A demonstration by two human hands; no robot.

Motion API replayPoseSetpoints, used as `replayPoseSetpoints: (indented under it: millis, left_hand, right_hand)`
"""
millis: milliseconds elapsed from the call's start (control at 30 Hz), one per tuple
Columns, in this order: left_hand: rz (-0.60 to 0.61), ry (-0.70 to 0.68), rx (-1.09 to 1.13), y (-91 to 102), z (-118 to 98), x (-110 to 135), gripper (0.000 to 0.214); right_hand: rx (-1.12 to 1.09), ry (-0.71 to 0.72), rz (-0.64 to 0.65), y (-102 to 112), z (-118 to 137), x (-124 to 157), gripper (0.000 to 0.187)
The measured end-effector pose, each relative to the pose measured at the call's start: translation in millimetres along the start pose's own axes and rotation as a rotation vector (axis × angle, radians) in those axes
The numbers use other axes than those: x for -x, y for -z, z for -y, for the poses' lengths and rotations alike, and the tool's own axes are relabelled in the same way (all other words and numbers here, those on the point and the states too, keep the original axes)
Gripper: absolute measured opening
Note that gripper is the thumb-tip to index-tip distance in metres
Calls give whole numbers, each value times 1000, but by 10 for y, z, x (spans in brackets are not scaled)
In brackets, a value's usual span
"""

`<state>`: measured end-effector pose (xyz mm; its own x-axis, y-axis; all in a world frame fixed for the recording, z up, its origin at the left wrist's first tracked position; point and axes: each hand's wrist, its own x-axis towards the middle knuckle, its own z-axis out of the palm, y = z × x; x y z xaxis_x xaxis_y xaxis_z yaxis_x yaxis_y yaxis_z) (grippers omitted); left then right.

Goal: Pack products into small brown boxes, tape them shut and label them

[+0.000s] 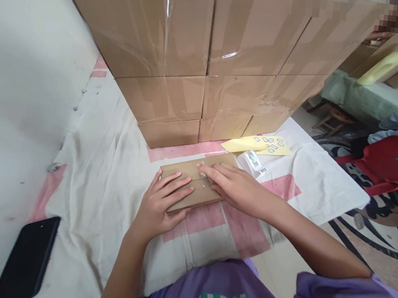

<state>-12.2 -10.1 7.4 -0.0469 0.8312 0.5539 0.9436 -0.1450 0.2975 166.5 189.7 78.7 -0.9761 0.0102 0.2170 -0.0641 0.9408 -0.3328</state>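
A small closed cardboard box (202,193) lies on the cloth-covered table in front of me. My left hand (161,200) rests over its left end with the fingers spread flat and the thumb along the near edge. On the box's right half is my right hand (233,184), its index finger stretched out and pressing a small clear sticker (202,165) across the top seam. Its other fingers lie against the lid, partly hidden. Just beyond the right hand is a white item with a printed label (252,163), beside a yellow sheet of small stickers (257,145).
Large stacked cartons (168,43) wrapped in clear tape rise behind the box. A black phone (28,258) lies at lower left beside the white wall (16,97). At right are a red chair (396,163) with a seated person's sleeve, a wooden stool (333,119) and another table.
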Motion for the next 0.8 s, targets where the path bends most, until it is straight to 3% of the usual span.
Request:
replayPoseSetpoints:
  millis: [567, 800]
  left_hand:
    - [10, -14, -16, 15, -8, 9, 44]
    - [-6, -21, -28, -4, 20, 9, 44]
  right_hand:
    - [-96, -140, -73, 110, -78, -27, 77]
    - [-199, -90, -112, 50, -149, 12, 70]
